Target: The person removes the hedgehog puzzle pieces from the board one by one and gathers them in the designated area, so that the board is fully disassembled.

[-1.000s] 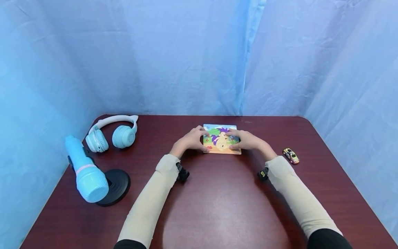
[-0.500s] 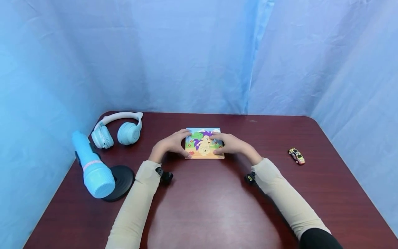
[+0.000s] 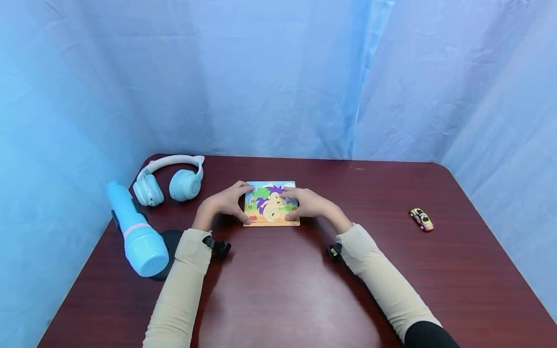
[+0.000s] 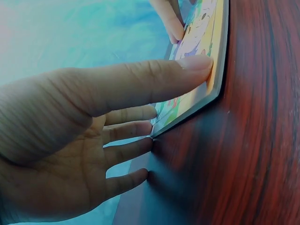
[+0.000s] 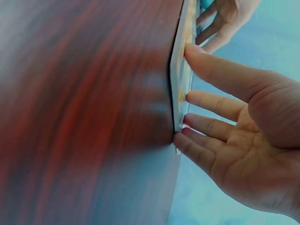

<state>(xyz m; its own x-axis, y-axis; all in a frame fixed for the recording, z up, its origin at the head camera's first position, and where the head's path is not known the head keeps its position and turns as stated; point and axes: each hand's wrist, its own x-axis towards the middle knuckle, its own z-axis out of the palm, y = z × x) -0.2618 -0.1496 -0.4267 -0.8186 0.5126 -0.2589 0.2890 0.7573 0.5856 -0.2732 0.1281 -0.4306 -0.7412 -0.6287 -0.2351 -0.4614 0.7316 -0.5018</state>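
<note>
A flat, square picture board (image 3: 271, 212) with a purple-spined cartoon hedgehog lies on the table, towards the back. My left hand (image 3: 224, 203) is at its left side; in the left wrist view the thumb rests on the board's face near the front edge, while fairly straight fingers reach its side edge. On the opposite side, my right hand (image 3: 311, 203) touches the board with thumb and fingertips, its fingers also extended. The right wrist view shows the board's thin edge (image 5: 175, 93) close to the tabletop; whether it is slightly raised, I cannot tell.
Light blue cat-ear headphones (image 3: 184, 185) lie at the back left. Nearer stands a blue microphone-shaped thing (image 3: 145, 251) with a black round base (image 3: 171, 239), partly behind my left sleeve. A small yellow toy car (image 3: 421, 220) is on the right. Blue curtains (image 3: 278, 82) surround the dark red table (image 3: 283, 299).
The board has slid left across the table and slightly towards me, with both hands staying at its sides. The head view has shifted a little; the headphones and car have not moved on the table.
</note>
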